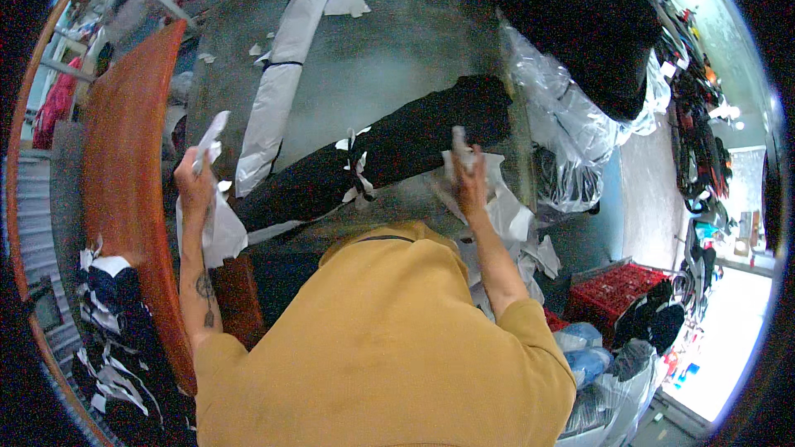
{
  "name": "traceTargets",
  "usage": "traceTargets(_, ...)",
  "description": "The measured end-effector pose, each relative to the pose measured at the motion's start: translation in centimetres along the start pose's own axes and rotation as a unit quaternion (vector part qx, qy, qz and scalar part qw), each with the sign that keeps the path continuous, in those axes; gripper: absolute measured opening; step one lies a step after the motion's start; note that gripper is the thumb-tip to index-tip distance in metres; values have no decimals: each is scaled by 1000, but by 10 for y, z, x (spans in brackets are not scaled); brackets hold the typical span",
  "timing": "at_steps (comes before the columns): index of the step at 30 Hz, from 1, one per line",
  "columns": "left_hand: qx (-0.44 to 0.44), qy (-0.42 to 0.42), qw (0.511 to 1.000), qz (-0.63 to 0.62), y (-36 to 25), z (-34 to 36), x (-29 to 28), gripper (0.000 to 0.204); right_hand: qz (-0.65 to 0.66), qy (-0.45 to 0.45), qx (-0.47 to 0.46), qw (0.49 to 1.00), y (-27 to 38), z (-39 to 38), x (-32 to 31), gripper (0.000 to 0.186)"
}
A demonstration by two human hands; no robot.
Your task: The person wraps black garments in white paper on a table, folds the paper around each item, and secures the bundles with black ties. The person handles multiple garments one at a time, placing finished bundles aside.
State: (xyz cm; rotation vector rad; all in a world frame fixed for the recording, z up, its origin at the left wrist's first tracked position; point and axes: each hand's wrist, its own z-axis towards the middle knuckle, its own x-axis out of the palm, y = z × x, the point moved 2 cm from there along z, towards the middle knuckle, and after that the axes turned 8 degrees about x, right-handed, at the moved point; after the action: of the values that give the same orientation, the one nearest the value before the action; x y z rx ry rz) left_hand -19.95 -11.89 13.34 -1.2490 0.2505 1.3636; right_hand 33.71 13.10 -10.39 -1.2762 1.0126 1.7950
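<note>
A long black fabric bundle (414, 128) lies slantwise across the grey table (397, 37) in front of me. A dark tie cinches its middle, with torn white scraps caught there. My left hand (195, 180), at the bundle's near left end, is closed on a crumpled sheet of white paper (222, 232) that hangs down beside the wrist. My right hand (469, 182) grips another white paper (503, 207) just below the bundle's right part; its fingers are slightly blurred. Farther off lies a long roll wrapped in white paper (277, 103), bound with a black strap.
An orange-brown wooden panel (128, 157) stands along the left. Clear plastic wrap (559, 103) and a large black bundle (588, 25) crowd the right side. Lower right are a red crate (613, 290) and plastic bags (617, 389). Dark cloth with paper shreds (120, 348) lies lower left.
</note>
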Motion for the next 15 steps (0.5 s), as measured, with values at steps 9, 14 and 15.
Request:
traceTargets(9,168,146,932,-286,-228,-34,153,69,440,-3,376,815,-168,-58,-110,44)
traceTargets(14,128,240,768,-579,-407,-50,275,57,625,-93,191,751,26,-25,-214,70)
traceTargets(15,52,361,682,-634,-425,-65,311,58,612,-93,179,765,33,-35,-208,75)
